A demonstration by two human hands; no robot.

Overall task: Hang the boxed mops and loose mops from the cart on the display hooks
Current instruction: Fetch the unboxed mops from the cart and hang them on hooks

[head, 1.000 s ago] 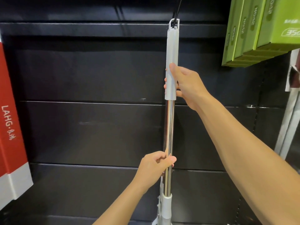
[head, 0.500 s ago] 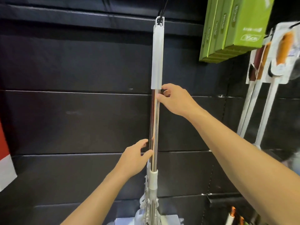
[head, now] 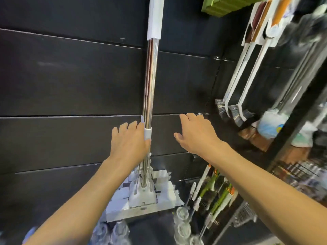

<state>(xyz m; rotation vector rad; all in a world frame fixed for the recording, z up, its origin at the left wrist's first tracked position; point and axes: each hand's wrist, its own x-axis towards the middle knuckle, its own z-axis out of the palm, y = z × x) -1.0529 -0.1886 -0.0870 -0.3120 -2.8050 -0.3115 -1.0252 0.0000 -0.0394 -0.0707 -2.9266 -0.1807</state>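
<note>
A loose mop hangs upright against the black slat wall. It has a shiny steel pole, a white grip at the top and a flat white head at the bottom. The hook above it is out of frame. My left hand rests against the left side of the pole at its lower white collar, fingers straight and not wrapped around it. My right hand hovers to the right of the pole with spread fingers and touches nothing.
Green boxes hang at the top right. White long-handled brushes hang beside them. Green-handled bottle brushes and clear glassware sit low on the right, and a wire basket is further right.
Both hands slid down and came off their hold on the pole; the right hand moved away to the right. My view dropped, so the hook and grip top left the frame.
</note>
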